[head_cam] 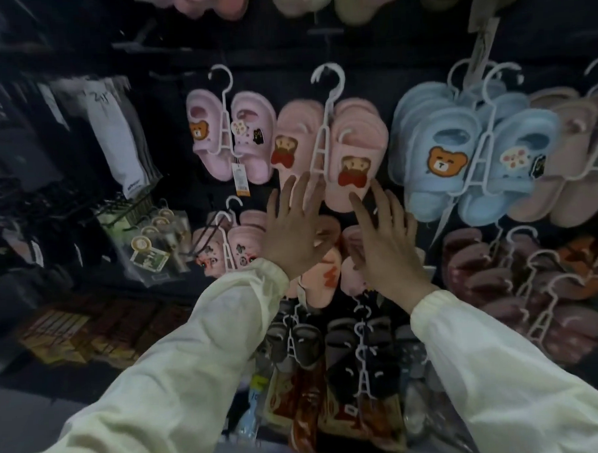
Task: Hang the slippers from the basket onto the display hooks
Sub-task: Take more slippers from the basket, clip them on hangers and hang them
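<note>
Landmark: peach slipper pair (pixel 358 128) with bear-and-bow patches, hung on a white hanger (pixel 321 146) at mid-wall.

- Far left of the peach pair: dark garments and white socks (pixel 115 138) on a rack. Below them are carded packets (pixel 151 246) on pegs.
- Just left of the peach pair: pink slipper pair (pixel 252 125) with bear charms on its own hanger. A price tag (pixel 241 179) dangles from it.
- Below-left of the peach pair: a smaller pink pair (pixel 240 242), partly behind the left wrist.
- Left hand (pixel 294 226): flat, back to the camera, in a cream sleeve (pixel 180 368). Its fingers (pixel 291 189) are straight and spread apart, with the tips at the lower edge of the left peach slipper. It grips nothing.
- Peach pair: the hanger's hook curls up against the dark panel. The peg it hangs from is too dark to make out.
- Right hand (pixel 387 243): also flat, with its fingers (pixel 358 206) straight and a little apart. The forefinger tip meets the toe of the right peach slipper. It holds nothing.
- Directly under the peach pair: another peach-orange pair (pixel 323 273), mostly covered by both hands. Lower still are dark grey slippers (pixel 306 339) on hangers.
- Right of the peach pair: blue slipper pairs (pixel 438 151) with bear charms, stacked several deep.
- Farther right: mauve pairs (pixel 569 166).
- Below-right: dark red pairs (pixel 471 270).
</note>
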Tool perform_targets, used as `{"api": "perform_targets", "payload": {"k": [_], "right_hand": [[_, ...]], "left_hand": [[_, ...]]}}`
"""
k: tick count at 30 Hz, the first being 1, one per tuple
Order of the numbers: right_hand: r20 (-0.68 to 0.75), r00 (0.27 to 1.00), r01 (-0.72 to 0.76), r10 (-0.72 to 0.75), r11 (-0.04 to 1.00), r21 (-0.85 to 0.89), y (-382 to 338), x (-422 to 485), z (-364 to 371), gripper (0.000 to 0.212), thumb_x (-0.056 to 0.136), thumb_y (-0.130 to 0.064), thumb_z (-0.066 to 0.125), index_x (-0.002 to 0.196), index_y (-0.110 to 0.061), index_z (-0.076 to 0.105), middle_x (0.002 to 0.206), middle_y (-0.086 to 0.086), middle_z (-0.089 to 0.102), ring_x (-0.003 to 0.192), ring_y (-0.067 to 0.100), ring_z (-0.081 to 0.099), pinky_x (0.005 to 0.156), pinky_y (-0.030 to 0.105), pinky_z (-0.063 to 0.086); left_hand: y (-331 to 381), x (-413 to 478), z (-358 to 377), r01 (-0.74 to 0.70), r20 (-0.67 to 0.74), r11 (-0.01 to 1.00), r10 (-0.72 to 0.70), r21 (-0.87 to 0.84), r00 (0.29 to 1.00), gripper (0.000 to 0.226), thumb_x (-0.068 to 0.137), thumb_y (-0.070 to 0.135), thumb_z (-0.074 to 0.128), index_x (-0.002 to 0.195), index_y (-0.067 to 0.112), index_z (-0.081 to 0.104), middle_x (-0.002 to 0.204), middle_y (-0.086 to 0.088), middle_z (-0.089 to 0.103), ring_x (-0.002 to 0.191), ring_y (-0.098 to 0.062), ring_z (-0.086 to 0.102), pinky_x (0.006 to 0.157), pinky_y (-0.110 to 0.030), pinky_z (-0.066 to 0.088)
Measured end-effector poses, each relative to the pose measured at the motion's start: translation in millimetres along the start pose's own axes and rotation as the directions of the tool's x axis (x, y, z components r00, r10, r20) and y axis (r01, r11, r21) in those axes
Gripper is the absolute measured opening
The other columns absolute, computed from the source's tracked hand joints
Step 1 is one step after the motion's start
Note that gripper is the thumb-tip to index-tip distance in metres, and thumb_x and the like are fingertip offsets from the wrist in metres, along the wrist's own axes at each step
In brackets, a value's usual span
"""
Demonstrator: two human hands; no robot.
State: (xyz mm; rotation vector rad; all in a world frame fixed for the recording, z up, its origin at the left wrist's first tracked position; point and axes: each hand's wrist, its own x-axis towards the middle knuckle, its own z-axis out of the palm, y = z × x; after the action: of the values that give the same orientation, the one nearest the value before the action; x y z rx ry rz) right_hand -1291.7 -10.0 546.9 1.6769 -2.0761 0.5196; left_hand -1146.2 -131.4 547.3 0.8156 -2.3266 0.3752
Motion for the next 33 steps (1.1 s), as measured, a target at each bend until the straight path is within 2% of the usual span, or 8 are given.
{"api": "perform_targets", "payload": {"k": [5,9,15,20,23,26,31,33], "right_hand": [[0.036,0.999,-0.006,0.002,0.996,0.09,-11,-52,10,0.092,0.085,-0.024,0.068,0.158,-0.024,0.013,0.165,0.01,0.002,0.15,0.036,0.008,0.115,0.06,0.018],[0.062,0.998,-0.006,0.001,0.997,0.075,-21,-91,20,0.091,0.084,-0.025,0.067,0.158,-0.017,0.014,0.165,0.013,0.008,0.151,0.034,0.011,0.114,0.056,0.021],[0.183,0.983,-0.027,0.008,0.995,0.101,-29,-162,57,0.085,0.076,-0.02,0.07,0.151,-0.009,0.032,0.16,0.017,0.025,0.146,0.036,0.027,0.111,0.053,0.031],[0.347,0.938,-0.064,0.006,0.986,0.155,-32,-220,97,0.089,0.075,-0.017,0.072,0.152,-0.01,0.029,0.159,0.016,0.026,0.146,0.034,0.027,0.112,0.049,0.027],[0.437,0.899,-0.102,0.008,0.976,0.193,-36,-256,119,0.084,0.077,-0.014,0.07,0.152,-0.013,0.031,0.159,0.014,0.027,0.145,0.031,0.025,0.113,0.054,0.025],[0.534,0.846,-0.116,-0.016,0.97,0.212,-33,-295,148,0.078,0.083,-0.017,0.07,0.152,-0.013,0.033,0.158,0.014,0.03,0.143,0.031,0.027,0.112,0.056,0.023],[0.718,0.696,-0.175,-0.024,0.964,0.202,-24,-367,210,0.08,0.079,-0.02,0.073,0.149,-0.015,0.036,0.153,0.011,0.037,0.135,0.032,0.039,0.105,0.052,0.037],[0.79,0.613,-0.197,-0.025,0.963,0.183,-19,-401,236,0.079,0.078,-0.021,0.072,0.148,-0.015,0.036,0.151,0.011,0.039,0.133,0.033,0.044,0.103,0.051,0.037]], "left_hand": [[30,-46,-3,-0.017,0.002,0.99,0.018,-0.143,1.0,0.086,0.085,0.053,0.063,0.153,0.01,0.032,0.158,-0.018,0.029,0.146,-0.04,0.024,0.118,-0.054,0.021],[57,-79,4,-0.013,0.069,0.961,0.034,-0.277,0.997,0.081,0.085,0.041,0.065,0.152,0.006,0.033,0.154,-0.02,0.033,0.144,-0.039,0.028,0.118,-0.051,0.025],[92,-148,27,0.077,0.259,0.869,0.06,-0.489,0.964,0.081,0.084,0.021,0.068,0.153,0.004,0.03,0.152,-0.019,0.037,0.138,-0.036,0.038,0.107,-0.048,0.043],[111,-215,58,0.232,0.421,0.837,-0.002,-0.496,0.907,0.075,0.08,0.015,0.066,0.149,0.002,0.038,0.145,-0.02,0.045,0.129,-0.04,0.046,0.098,-0.051,0.049],[121,-264,79,0.355,0.534,0.793,-0.044,-0.495,0.844,0.075,0.082,0.014,0.066,0.15,0.005,0.035,0.145,-0.02,0.044,0.13,-0.041,0.046,0.096,-0.052,0.051],[131,-313,101,0.497,0.644,0.749,-0.124,-0.439,0.755,0.073,0.089,0.018,0.064,0.154,0.011,0.03,0.15,-0.014,0.041,0.132,-0.033,0.045,0.104,-0.046,0.046],[145,-409,145,0.703,0.838,0.678,-0.243,-0.214,0.49,0.067,0.093,0.04,0.044,0.153,0.012,0.032,0.148,-0.013,0.044,0.133,-0.033,0.044,0.108,-0.047,0.04],[154,-447,159,0.782,0.887,0.61,-0.283,-0.127,0.365,0.064,0.096,0.036,0.048,0.153,0.012,0.032,0.15,-0.013,0.041,0.133,-0.036,0.044,0.109,-0.048,0.04]]}}
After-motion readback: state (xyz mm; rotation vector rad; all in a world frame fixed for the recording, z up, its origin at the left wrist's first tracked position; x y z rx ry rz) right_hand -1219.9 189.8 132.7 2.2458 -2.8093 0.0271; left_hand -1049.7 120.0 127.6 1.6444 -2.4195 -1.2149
